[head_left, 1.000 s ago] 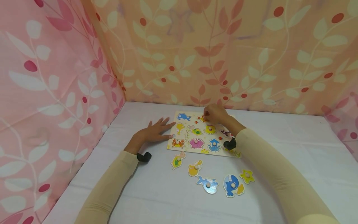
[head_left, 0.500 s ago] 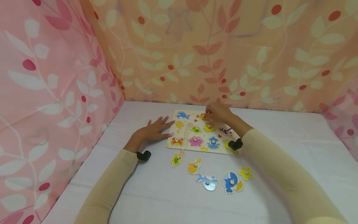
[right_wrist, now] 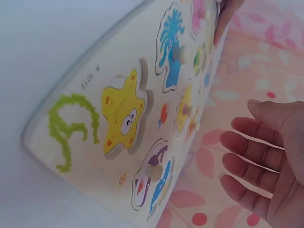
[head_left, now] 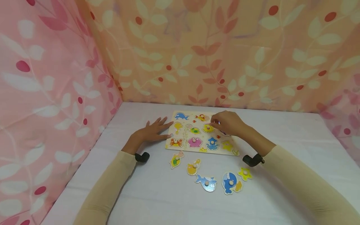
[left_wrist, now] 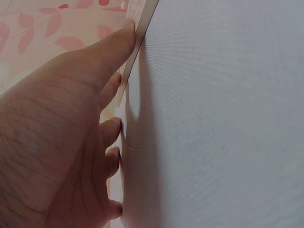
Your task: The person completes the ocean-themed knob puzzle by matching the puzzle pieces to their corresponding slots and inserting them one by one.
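Note:
A wooden peg puzzle board point(head_left: 222, 152) printed with sea animals lies on the white table. My left hand point(head_left: 155, 130) spreads its fingers beside the board's left edge; the thumb touches that edge in the left wrist view. Over the board's right part hovers my right hand point(head_left: 229, 122), its fingers loosely bent around nothing, as the right wrist view shows. Knobbed pieces sit in the board: a crab point(head_left: 176, 142), a pink shell point(head_left: 195, 142), a blue squid point(head_left: 212, 143), a yellow octopus point(head_left: 208, 128) and a fish point(head_left: 202, 117). The starfish recess point(right_wrist: 124, 116) holds no piece.
In front of the board lie loose knobbed pieces: a turtle point(head_left: 176, 160), an orange piece point(head_left: 192, 169), a light blue fish point(head_left: 209, 185), a blue whale point(head_left: 228, 183) and a yellow starfish point(head_left: 244, 174). Leaf-patterned cloth point(head_left: 174, 62) hangs behind and at the left.
My right hand has let go of the fish piece in the top row and moved right and toward me. The left hand has stayed at the board's edge.

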Motion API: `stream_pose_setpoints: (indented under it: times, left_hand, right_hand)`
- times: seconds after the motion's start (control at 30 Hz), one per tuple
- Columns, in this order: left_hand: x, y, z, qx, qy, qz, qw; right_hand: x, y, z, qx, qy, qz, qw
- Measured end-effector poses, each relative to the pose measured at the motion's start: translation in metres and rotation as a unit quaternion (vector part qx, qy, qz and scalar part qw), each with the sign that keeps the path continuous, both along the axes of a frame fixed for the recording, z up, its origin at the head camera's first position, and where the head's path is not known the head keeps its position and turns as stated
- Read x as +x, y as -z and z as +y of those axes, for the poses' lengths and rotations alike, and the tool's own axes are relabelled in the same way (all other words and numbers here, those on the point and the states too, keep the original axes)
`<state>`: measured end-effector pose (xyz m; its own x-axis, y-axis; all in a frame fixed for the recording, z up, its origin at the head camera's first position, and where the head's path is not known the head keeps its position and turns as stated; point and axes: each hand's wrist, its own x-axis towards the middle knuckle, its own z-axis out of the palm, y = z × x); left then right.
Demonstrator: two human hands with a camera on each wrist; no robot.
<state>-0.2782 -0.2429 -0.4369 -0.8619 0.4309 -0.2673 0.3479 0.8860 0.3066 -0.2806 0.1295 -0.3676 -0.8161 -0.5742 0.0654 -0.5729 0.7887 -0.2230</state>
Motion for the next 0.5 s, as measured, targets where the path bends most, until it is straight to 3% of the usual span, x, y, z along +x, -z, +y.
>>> stream_pose_setpoints:
  times: [0.27, 0.5]
  left_hand:
    - [0.0, 0.008, -0.004, 0.004, 0.015, 0.007, 0.9999]
    - [0.002, 0.001, -0.003, 0.004, 0.006, 0.014, 0.9999]
  right_hand:
    - [0.035, -0.005, 0.016, -0.017, -0.019, 0.026, 0.9993]
    - [0.054, -0.008, 0.027, -0.008, -0.012, 0.031, 0.9994]
